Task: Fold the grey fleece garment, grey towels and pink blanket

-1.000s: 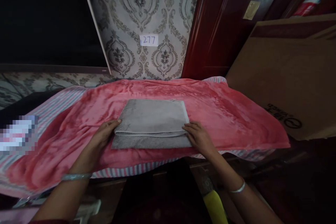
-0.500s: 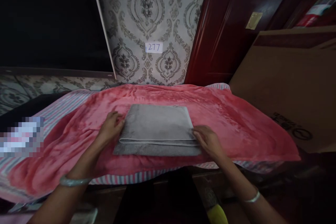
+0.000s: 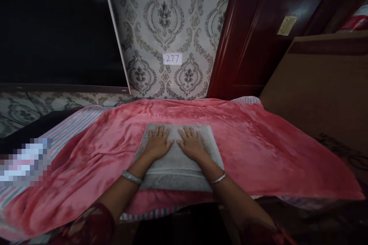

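Note:
A folded grey towel (image 3: 175,174) lies in the middle of a pink fleece blanket (image 3: 253,149). My left hand (image 3: 158,143) rests flat on the towel's upper left part, fingers spread and pointing away from me. Beside it, my right hand (image 3: 192,143) lies flat on the upper right part, fingers spread too. Both palms press down on the cloth and neither hand grips anything. A bangle shows on each wrist.
Under the blanket lies a striped sheet (image 3: 69,122). Patterned wallpaper with a label reading 277 (image 3: 172,59) stands behind, a dark screen (image 3: 57,26) to the left, a dark red door (image 3: 253,26) and a large cardboard box (image 3: 322,84) to the right.
Both hands have left the towel's left and right edges and moved inward onto its top, where they now lie flat side by side. The view has shifted slightly forward.

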{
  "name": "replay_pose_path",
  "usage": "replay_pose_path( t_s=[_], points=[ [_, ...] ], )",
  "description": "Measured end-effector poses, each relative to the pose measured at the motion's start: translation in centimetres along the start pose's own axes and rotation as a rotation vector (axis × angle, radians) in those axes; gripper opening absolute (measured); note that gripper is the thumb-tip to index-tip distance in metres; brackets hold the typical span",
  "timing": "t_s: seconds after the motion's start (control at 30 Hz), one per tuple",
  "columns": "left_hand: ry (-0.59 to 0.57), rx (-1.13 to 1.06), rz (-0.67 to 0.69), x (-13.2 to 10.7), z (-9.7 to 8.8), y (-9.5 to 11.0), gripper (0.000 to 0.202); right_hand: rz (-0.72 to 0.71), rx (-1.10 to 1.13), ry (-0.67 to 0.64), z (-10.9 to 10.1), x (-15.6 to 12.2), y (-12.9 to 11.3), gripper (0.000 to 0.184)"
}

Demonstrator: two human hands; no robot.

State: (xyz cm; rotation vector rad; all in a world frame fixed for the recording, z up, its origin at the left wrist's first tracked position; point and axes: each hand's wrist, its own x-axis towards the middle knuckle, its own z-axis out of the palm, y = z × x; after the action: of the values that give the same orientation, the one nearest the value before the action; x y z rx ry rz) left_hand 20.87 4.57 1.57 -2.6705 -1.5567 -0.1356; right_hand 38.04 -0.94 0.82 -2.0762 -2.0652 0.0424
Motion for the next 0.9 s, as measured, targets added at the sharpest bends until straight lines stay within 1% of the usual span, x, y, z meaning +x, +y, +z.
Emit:
replay_pose_path(
  t_s=[0.1,0.27,0.4,0.67,0.8,0.9],
  points=[
    [-0.004,-0.003,-0.001,0.0,0.3,0.0,0.067,-0.005,0.013,0.002,0.4,0.0,0.3,0.059],
    [-0.016,0.013,-0.004,0.1,-0.4,0.1,0.066,-0.001,0.031,-0.01,-0.2,0.1,0.5,0.061],
    [0.002,0.009,-0.007,0.1,-0.3,0.1,0.067,0.06,0.019,-0.023,-0.4,-0.4,1.5,0.066],
    [0.017,-0.01,0.002,0.1,-0.4,0.1,0.067,0.199,-0.023,-0.048,-1.2,-3.1,5.0,0.07],
    [0.031,-0.028,0.007,0.0,-0.3,0.0,0.067,0.263,0.003,-0.094,-1.4,-4.7,6.2,0.069],
    [0.016,-0.044,0.01,0.3,-0.3,-0.2,0.067,0.282,0.017,-0.134,-1.7,-5.8,7.3,0.066]
  ],
)
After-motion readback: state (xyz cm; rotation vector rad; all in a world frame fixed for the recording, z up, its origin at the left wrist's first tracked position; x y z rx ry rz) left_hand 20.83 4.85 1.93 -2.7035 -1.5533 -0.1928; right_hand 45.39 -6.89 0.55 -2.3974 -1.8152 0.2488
